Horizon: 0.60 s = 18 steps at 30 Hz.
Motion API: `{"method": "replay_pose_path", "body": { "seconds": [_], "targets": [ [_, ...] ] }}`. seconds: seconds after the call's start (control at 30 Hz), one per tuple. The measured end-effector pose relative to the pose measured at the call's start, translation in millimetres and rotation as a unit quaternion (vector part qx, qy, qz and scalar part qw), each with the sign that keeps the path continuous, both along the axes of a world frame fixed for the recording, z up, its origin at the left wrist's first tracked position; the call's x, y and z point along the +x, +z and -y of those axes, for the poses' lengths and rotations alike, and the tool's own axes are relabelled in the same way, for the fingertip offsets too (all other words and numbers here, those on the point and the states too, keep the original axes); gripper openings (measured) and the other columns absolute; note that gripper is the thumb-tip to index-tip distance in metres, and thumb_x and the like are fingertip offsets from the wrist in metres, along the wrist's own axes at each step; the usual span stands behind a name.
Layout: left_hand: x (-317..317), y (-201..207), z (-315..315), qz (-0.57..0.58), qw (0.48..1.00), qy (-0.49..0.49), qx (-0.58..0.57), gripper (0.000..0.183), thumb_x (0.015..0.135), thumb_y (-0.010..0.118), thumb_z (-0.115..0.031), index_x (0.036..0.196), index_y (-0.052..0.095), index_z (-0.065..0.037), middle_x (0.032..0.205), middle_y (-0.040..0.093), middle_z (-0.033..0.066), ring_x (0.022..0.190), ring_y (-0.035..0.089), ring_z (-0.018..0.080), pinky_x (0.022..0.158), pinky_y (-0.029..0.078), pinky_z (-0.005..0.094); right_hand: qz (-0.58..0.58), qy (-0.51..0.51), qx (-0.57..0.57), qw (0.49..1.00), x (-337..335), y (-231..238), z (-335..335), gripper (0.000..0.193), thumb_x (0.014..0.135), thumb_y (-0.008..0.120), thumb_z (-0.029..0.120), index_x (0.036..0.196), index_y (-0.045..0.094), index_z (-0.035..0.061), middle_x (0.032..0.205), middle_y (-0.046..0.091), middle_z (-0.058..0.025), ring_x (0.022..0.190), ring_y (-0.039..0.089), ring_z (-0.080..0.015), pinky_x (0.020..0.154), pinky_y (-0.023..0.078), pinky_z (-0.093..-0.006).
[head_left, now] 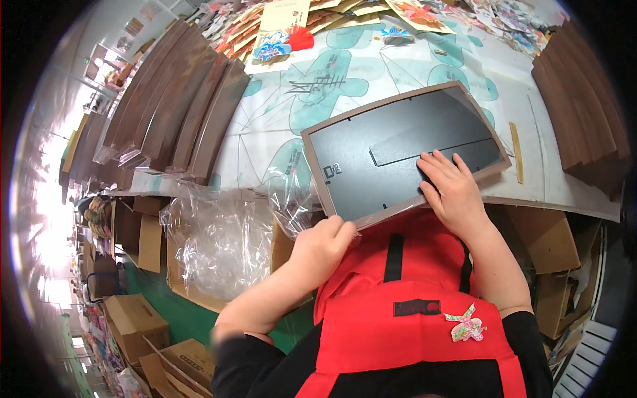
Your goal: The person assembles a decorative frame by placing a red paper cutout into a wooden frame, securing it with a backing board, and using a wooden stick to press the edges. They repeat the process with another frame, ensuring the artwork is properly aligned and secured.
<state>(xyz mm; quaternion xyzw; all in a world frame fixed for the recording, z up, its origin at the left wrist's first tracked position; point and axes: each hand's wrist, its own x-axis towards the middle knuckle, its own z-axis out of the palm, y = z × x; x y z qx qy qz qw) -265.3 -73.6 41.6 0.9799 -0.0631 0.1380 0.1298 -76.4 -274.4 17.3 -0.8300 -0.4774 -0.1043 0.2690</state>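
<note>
A picture frame with a brown rim and black back panel lies face down, tilted, at the front edge of the table. A flat stand piece shows on its back. My right hand rests with spread fingers on the black panel, near the right end of the stand. At the frame's near left corner, my left hand is closed, gripping a clear plastic bag. The crumpled plastic spreads out beyond the frame's left side. How much of the frame is inside the bag is hard to see.
Brown frames stand in a row at left, and more frames at right. Decorated cards cover the table's far side. A gold strip lies right of the frame. Below the table's left edge, a cardboard box holds crumpled clear plastic.
</note>
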Motion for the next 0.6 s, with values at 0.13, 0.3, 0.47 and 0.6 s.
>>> {"method": "replay_pose_path", "body": {
  "seconds": [0.13, 0.3, 0.47, 0.6],
  "targets": [
    [-23.5, -33.1, 11.2, 0.121, 0.992, 0.025, 0.028, 0.018, 0.070, 0.065, -0.006, 0.088, 0.063, -0.005, 0.071, 0.054, 0.0054, 0.057, 0.057, 0.0195, 0.047, 0.047, 0.0304, -0.023, 0.014, -0.038, 0.999, -2.6, 10.7, 2.2, 0.046, 0.082, 0.066, 0.028, 0.118, 0.057, 0.0015, 0.127, 0.057, -0.0160, 0.124, 0.048, -0.0322, 0.104, 0.031, -0.0542],
    [-29.2, -103.9, 29.8, 0.164, 0.963, 0.114, -0.182, 0.016, 0.076, 0.064, 0.003, 0.090, 0.065, -0.002, 0.075, 0.062, 0.0073, 0.059, 0.062, 0.0201, 0.049, 0.049, 0.0285, -0.033, 0.033, -0.062, 0.997, -5.6, 14.6, 3.8, 0.060, 0.078, 0.070, 0.038, 0.122, 0.055, 0.0002, 0.132, 0.053, -0.0179, 0.128, 0.044, -0.0341, 0.107, 0.026, -0.0567],
    [8.6, -131.8, 28.2, 0.058, 0.777, 0.207, -0.592, 0.011, 0.083, 0.059, 0.008, 0.092, 0.060, 0.001, 0.075, 0.062, 0.0054, 0.065, 0.062, 0.0140, 0.053, 0.051, 0.0280, 0.036, 0.040, -0.084, 0.995, -12.2, 10.8, 2.8, 0.073, 0.069, 0.077, 0.040, 0.126, 0.052, 0.0020, 0.134, 0.050, -0.0174, 0.128, 0.043, -0.0346, 0.106, 0.027, -0.0572],
    [13.9, -119.6, 23.9, 0.038, 0.761, 0.135, -0.633, 0.019, 0.082, 0.058, 0.011, 0.099, 0.056, 0.002, 0.078, 0.063, 0.0068, 0.065, 0.062, 0.0136, 0.056, 0.052, 0.0275, 0.073, 0.044, -0.043, 0.995, -11.2, 14.6, 5.9, 0.082, 0.056, 0.083, 0.031, 0.126, 0.052, 0.0029, 0.132, 0.051, -0.0187, 0.127, 0.044, -0.0366, 0.105, 0.031, -0.0545]
  ]
}}
